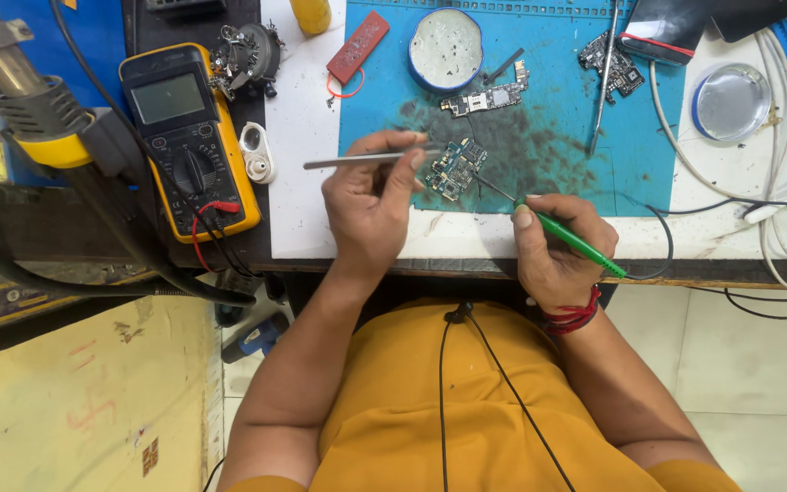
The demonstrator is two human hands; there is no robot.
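The fingers of the left hand [371,205] are closed in a pinch on slim metal tweezers [366,158], which lie nearly level, long axis running left to right, tips pointing right toward a small circuit board [455,169]. The fingers of the right hand [557,246] are wrapped round a green-handled soldering iron [576,241]; its thin dark tip slants up and to the left and ends just beside the board's lower right edge. The board lies tilted on a blue mat [649,155], up and to the right of the left fingers and up and to the left of the right ones, so both tools meet at it from opposite sides, the tweezers' tips seeming nearer

Farther up the mat lie a second, longer board [486,97] and a round blue tin [445,49] with pale contents. A flat red rectangular tag [358,47] with a red ring sits left of the tin. On the worktop [302,219] to the left rests a yellow multimeter [189,137] with grey screen and dial
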